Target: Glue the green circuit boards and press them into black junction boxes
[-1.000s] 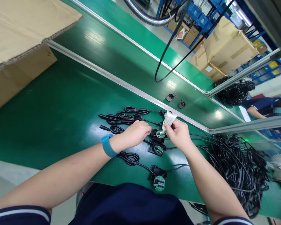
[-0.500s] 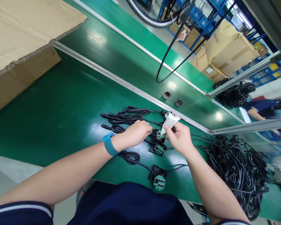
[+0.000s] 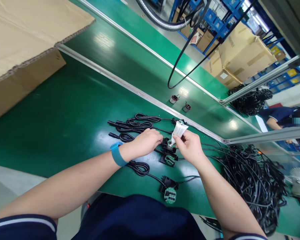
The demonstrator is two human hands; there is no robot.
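In my right hand [image 3: 189, 146] is a white squeeze tube [image 3: 178, 130], pinched between thumb and fingers with its nozzle pointing down. The nozzle end is over a round green circuit board [image 3: 170, 143] at a black housing [image 3: 166, 149]. My left hand [image 3: 150, 141] is closed at that housing's left edge; whether the fingertips grip it is hidden. Nearer to me lie a second circuit board [image 3: 169, 160] and a third circuit board [image 3: 170, 195], each beside a black housing. Coiled black cables [image 3: 140, 167] run left from the housings.
A large pile of black cables [image 3: 255, 186] lies at the right. An open cardboard box [image 3: 27, 76] stands at the left. Past the metal rail [image 3: 137, 93] are two small motor-like parts [image 3: 174, 99]. Another person [image 3: 277, 116] is at the far right.
The tube and my right hand have shifted slightly left, and the tube is more upright. The two parts beyond the rail have moved left. My left hand stays almost still.
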